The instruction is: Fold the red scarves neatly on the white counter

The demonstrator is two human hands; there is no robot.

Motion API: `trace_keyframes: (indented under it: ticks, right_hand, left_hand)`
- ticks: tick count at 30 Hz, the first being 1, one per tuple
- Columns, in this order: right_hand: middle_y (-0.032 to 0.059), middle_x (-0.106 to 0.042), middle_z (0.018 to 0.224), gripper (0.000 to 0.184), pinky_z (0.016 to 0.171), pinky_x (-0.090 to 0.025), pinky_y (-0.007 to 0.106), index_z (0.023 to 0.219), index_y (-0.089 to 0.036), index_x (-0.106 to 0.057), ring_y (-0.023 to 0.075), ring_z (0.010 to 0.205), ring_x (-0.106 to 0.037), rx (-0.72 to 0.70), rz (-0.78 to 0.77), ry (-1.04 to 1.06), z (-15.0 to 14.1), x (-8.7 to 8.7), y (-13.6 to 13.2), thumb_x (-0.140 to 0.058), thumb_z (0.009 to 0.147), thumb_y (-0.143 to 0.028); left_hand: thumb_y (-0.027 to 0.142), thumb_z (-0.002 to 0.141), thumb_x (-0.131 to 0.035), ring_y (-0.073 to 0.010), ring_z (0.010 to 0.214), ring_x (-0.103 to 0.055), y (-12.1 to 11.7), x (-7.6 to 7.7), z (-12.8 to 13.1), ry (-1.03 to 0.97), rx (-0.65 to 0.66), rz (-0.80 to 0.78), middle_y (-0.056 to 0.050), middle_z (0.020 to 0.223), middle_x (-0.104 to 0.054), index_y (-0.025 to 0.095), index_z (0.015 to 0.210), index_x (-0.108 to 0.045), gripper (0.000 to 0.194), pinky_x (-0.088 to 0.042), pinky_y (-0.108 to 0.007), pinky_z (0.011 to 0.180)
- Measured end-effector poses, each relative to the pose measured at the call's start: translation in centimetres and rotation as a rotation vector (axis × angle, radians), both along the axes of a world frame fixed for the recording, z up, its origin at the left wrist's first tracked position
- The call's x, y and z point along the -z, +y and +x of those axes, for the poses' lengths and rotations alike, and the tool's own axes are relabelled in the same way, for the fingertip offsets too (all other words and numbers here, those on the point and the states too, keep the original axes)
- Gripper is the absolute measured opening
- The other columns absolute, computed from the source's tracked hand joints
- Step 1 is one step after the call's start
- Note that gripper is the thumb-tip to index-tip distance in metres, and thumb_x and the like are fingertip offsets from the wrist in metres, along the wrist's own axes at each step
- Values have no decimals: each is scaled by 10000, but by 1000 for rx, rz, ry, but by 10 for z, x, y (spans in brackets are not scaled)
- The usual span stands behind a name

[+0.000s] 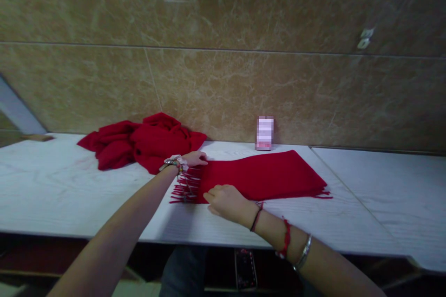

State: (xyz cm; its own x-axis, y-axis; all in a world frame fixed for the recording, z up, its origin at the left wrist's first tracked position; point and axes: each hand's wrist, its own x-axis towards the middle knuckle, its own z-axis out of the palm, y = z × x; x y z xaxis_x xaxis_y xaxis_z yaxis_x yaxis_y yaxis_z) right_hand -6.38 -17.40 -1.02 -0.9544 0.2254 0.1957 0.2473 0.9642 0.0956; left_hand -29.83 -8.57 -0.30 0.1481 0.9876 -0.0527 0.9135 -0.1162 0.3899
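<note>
A red fringed scarf (258,176) lies folded in a long flat strip on the white table, with its fringe at the left end and a little more at the right corner. At the far left corner of that strip, my left hand (195,158) is closed on the cloth, fingertips at its edge. My right hand (226,202) has curled fingers on the near left edge, pinching the scarf beside the fringe. Behind my left wrist sits a crumpled heap of red cloth (156,139).
The white table (383,195) runs along a brown marbled wall (223,88). A phone-sized upright object (265,133), blurred out, leans on the wall behind the scarf. A small wooden piece (37,138) lies at the far left. Below the front edge is a dark phone-like object (245,269).
</note>
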Motion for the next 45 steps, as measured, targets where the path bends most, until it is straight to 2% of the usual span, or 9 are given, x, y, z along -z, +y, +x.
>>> trace_keyframes:
  ticks: [7,15,22,26,30,35,39,42,45]
  right_hand:
    - [63,-616,850,194,579,-447,266,992,-167,-503,176,793,-570,-8,25,-26,-18,-9,-4,-412,844,-80]
    - [43,-571,914,148,617,-431,245,983,-207,-526,151,828,-523,-18,88,43,-18,5,2,-400,905,-208]
    - [66,-586,873,150,668,-436,287,887,-147,-553,168,822,-522,-25,115,45,-21,8,4,-403,884,-135]
    - [63,-584,848,141,657,-444,279,917,-158,-526,171,808,-537,39,99,103,-24,4,3,-387,893,-156]
    - [63,-578,905,195,647,-463,273,1000,-176,-497,175,797,-559,184,-11,247,-17,-4,11,-355,875,-127]
    - [115,-542,1091,502,825,-453,324,1231,-140,-386,202,964,-537,423,-160,628,29,-40,33,-342,741,-44]
    - [120,-522,1156,552,956,-373,359,1224,-149,-441,222,1088,-469,599,-116,803,97,-67,55,-323,695,-46]
    - [110,-565,1104,510,924,-405,350,1144,-142,-508,210,1027,-515,720,-154,858,146,-57,73,-339,672,-51]
    - [50,-626,891,447,767,-489,324,1054,-173,-553,176,822,-594,841,-367,908,177,-21,87,-370,662,-61]
  left_hand:
    - [470,575,-638,-140,671,-525,3,7,2,-105,-22,-14,17,660,-604,180,671,-610,307,-390,-196,622]
    - [516,593,-631,-140,689,-537,-1,9,3,-228,-11,-14,7,696,-606,163,755,-617,389,-401,-198,620]
    - [439,592,-648,-145,752,-558,1,13,1,-313,-40,-19,8,738,-618,169,757,-601,320,-416,-199,677]
    - [416,593,-650,-138,703,-558,0,9,2,-374,-57,-41,17,685,-604,161,753,-589,307,-421,-204,644]
    - [402,678,-596,-129,669,-559,-2,-6,9,-531,-99,-27,7,716,-600,150,911,-574,344,-427,-219,610]
    - [257,728,-606,-124,698,-565,19,-57,55,-1012,-131,-69,-22,826,-614,161,1001,-578,291,-451,-245,656]
    - [223,822,-503,-126,714,-574,56,-99,127,-1066,-34,-147,-45,840,-637,107,922,-603,183,-473,-260,722]
    - [258,858,-455,-125,721,-597,76,-102,180,-1028,27,-237,-58,851,-652,108,906,-606,218,-489,-241,692]
    - [325,847,-473,-142,728,-612,77,-75,213,-829,32,-210,-55,824,-657,136,932,-598,242,-499,-257,667]
